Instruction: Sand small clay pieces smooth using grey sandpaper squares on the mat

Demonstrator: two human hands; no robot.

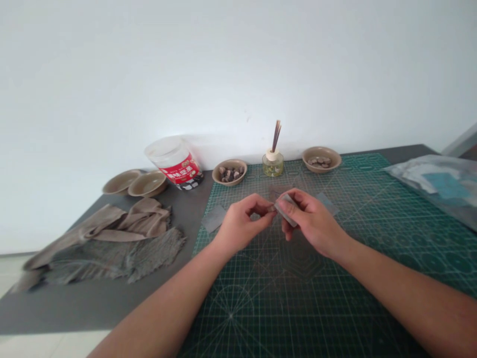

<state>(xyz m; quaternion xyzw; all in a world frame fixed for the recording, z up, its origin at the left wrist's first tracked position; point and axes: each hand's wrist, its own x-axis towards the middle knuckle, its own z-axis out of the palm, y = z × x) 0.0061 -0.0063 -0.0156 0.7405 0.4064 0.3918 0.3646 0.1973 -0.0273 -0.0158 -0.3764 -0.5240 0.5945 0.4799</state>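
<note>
block: matt | jar: translucent plastic | cloth: rough | wall: smooth

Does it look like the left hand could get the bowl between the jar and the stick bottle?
Probably yes: nothing stands between the left hand and the bowl, though the hand's fingers seem busy pinching a small piece.

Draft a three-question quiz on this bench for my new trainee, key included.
1. True or false: the reed diffuser has a bowl to its left and another bowl to its right.
2. Which hand holds the flat grey piece? A) left B) right C) neither
3. Where does the red-labelled tub stand?

Key: 1. True. 2. B, the right hand. 3. On the dark tabletop, left of the green mat.
</note>
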